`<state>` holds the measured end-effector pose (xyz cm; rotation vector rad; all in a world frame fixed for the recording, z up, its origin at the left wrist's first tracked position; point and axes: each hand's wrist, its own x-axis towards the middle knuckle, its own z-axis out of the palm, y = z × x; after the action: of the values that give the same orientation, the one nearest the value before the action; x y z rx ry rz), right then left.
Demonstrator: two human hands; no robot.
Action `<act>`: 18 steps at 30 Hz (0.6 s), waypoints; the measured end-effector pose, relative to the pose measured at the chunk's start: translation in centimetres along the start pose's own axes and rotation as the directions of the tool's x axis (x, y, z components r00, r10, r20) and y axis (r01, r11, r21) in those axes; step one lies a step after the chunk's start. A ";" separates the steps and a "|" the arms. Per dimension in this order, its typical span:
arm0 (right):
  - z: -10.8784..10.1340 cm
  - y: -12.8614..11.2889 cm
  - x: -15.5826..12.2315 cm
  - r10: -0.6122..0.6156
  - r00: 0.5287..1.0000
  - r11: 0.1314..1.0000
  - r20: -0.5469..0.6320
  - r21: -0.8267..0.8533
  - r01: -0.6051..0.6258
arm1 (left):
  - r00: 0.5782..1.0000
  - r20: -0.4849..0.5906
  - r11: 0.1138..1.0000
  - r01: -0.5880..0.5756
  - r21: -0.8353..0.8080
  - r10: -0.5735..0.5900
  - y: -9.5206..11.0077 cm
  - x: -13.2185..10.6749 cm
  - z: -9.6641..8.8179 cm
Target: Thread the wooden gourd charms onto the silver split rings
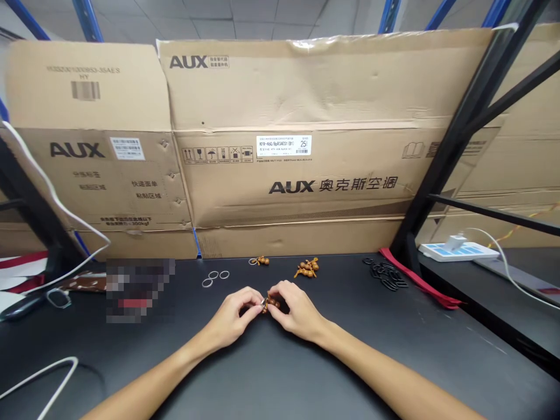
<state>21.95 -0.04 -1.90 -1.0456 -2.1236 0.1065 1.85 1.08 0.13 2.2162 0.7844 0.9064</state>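
**Logger:** Layout, biggest first?

**Operator:** On my remote feed, a printed cardboard wall [324,99] stands behind the far edge of the black worktop [280,373]. My left hand [236,315] and right hand [298,309] meet over the worktop, short of that edge.

**Logger:** Loose items?

**Operator:** By the far edge, toward its right corner: a heap of black loops [388,276]. Left along the same edge, a cluster of brown charms [308,269]. Farther left, a lone charm [263,261] with a ring at its end; linked or merely touching, I cannot tell. Left again, three bare metal rings [207,286].

**Logger:** Grip?

**Operator:** Both closed. Right thumb and fingers pinch a brown bead charm [274,303]; left thumb and forefinger pinch a silvery piece [263,302] right against it. Probably a ring; fingers cover most of it. Whether the charm rests on the worktop or is held clear, not visible.

**Logger:** Step in hand?

**Operator:** My judgement: joining ring to charm. Threading unconfirmed.

**Logger:** Next move calls for?

**Operator:** Right hand steady on the charm, left fingertips turning the ring until the charm's cord seats fully. Risk: too light a pinch, and the ring may slip off.
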 end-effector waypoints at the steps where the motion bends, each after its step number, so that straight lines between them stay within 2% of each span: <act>1: 0.0 0.1 0.0 -0.002 1.000 1.000 0.011 -0.005 0.002 | 1.000 0.006 0.999 -0.019 0.034 0.019 0.1 0.0 0.0; 5: 0.2 0.3 0.1 -0.006 0.998 0.999 0.063 -0.034 0.008 | 0.985 0.079 0.960 -0.165 0.226 0.151 0.3 -0.4 -0.2; 8: 0.2 0.4 0.1 0.011 0.998 0.999 0.063 -0.050 -0.008 | 0.950 0.187 0.866 -0.307 0.395 0.251 0.3 -0.5 -0.3; 10: 0.2 0.5 0.1 0.010 0.998 0.998 0.066 -0.058 -0.007 | 0.936 0.233 0.821 -0.345 0.455 0.264 0.3 -0.5 -0.5; 13: 0.2 0.5 0.0 0.016 0.997 0.998 0.073 -0.065 -0.011 | 0.939 0.247 0.825 -0.330 0.459 0.238 0.3 -0.5 -0.9; 18: 0.3 0.5 0.0 0.004 0.997 0.999 0.083 -0.049 0.000 | 0.973 0.155 0.881 -0.222 0.417 0.172 0.0 -0.6 -0.9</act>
<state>22.09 0.38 -2.25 -1.0895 -2.2094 0.1006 0.77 0.90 0.43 2.7545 0.7724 0.7407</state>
